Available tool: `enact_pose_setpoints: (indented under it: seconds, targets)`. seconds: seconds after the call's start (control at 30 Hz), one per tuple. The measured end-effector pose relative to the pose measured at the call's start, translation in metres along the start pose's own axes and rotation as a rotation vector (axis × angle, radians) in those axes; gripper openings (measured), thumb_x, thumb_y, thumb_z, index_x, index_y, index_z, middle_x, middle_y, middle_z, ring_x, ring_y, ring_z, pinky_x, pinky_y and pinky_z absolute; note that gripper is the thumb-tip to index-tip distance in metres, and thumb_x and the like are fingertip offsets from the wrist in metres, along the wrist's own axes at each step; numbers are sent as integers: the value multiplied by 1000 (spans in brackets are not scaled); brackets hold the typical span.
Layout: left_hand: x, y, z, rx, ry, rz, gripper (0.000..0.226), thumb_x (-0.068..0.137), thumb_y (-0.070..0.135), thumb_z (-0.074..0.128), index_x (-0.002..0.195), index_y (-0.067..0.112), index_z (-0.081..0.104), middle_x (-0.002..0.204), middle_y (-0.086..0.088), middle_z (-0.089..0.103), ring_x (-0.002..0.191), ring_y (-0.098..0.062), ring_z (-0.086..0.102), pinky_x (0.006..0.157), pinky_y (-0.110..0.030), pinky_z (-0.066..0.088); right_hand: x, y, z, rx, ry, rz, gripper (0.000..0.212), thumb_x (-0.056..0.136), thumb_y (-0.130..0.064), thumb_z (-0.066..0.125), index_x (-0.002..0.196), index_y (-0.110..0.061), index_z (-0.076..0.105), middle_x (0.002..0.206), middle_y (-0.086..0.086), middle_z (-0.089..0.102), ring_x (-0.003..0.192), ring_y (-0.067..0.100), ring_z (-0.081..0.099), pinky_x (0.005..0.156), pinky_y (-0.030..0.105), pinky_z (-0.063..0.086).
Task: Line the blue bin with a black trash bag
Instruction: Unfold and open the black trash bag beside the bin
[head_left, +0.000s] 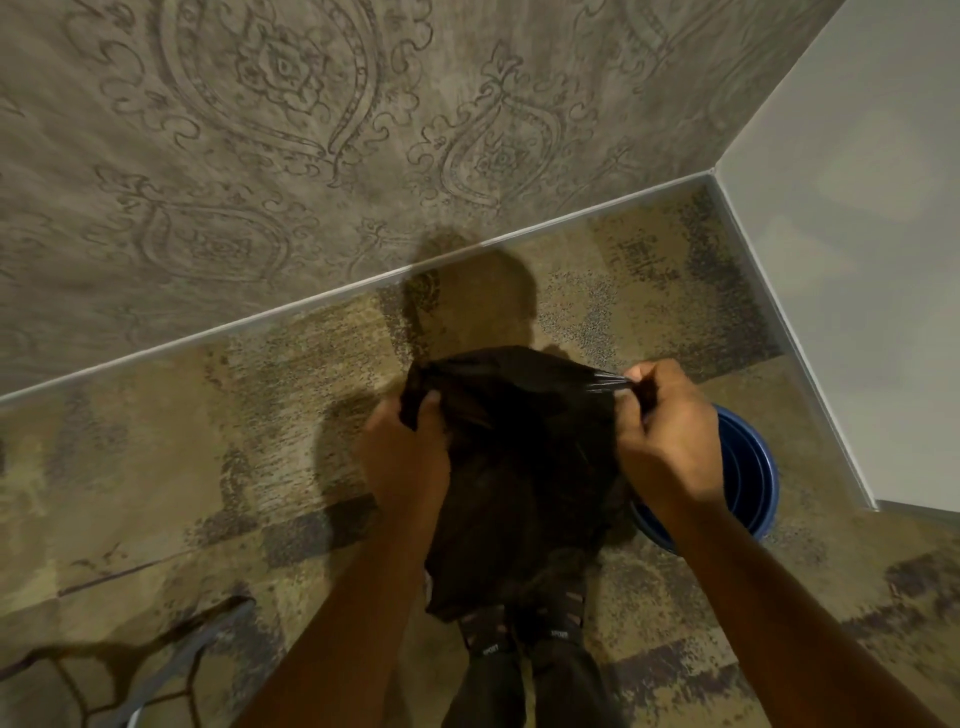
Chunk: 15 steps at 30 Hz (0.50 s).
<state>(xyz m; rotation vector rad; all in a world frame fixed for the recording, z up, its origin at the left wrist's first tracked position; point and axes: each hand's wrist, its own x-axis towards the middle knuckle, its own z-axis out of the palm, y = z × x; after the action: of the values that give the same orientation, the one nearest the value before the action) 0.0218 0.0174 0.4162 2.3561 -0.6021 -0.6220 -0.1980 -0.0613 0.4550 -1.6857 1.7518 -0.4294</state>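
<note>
1 black trash bag (519, 467), held above carpet (156, 441), long axis hanging toward feet, mouth away | left hand (405, 462), right hand (670, 436) each pinch rim | 1 blue bin (748, 473) upright, right of bag

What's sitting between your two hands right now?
In the head view, the black plastic trash bag spans the gap, its top edge gripped by the left hand and the right hand.
</note>
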Motion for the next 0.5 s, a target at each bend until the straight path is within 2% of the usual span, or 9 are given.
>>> enact_pose_setpoints:
  seconds: [0.07,0.13,0.2,0.27,0.33,0.4,0.43,0.5]
  targets:
    - [-1,5,-2,-5,-83,75,29,101,38,67,91,11,69,70,6,57,65,-20,59,54,-23,37,-1,-2,2,-55,-23,-66,49,90,-39,64,136,-26,52,132,0,59,125,21,55,113,51,40]
    - [-2,12,-3,-8,-182,149,25,99,42,68,90,19,71,71,7,65,63,-12,65,55,-23,44,-2,-10,7,-141,-71,-200,75,86,-50,64,152,-28,37,149,0,49,140,20,44,117,49,28]
    - [-4,21,-5,-6,-257,249,14,97,44,70,94,31,74,73,18,68,65,2,67,55,-10,45,-3,-17,18,-272,-133,-343,94,83,-60,65,160,-27,22,160,2,40,148,23,38,120,52,24]
    - [-6,29,-9,-39,-330,315,17,94,47,73,100,33,80,75,23,71,69,8,69,57,-7,47,-2,-22,30,-337,-198,-428,104,83,-62,66,163,-22,15,165,5,34,152,26,32,121,58,21]
    - [-5,31,-12,-72,-412,355,21,88,50,77,102,35,81,76,21,75,70,4,72,57,-10,49,0,-27,40,-326,-224,-422,96,89,-60,61,163,-21,15,158,5,44,147,27,41,119,64,24]
    - [-1,31,-17,-65,-479,408,25,81,54,82,99,37,80,80,23,76,73,3,73,62,-11,52,6,-32,43,-293,-178,-382,83,93,-56,58,161,-26,20,140,2,60,131,27,55,113,63,27]
    - [1,29,-21,-48,-505,430,29,77,55,84,99,39,79,82,26,76,76,5,72,65,-10,52,9,-33,42,-282,-143,-381,82,92,-53,62,160,-29,22,131,0,65,123,28,59,109,62,28]
    - [6,25,-28,18,-534,482,40,73,54,86,109,42,74,82,38,71,84,11,70,71,-7,49,14,-33,37,-325,-98,-454,96,83,-53,74,161,-35,21,120,-2,64,114,28,58,104,62,31]
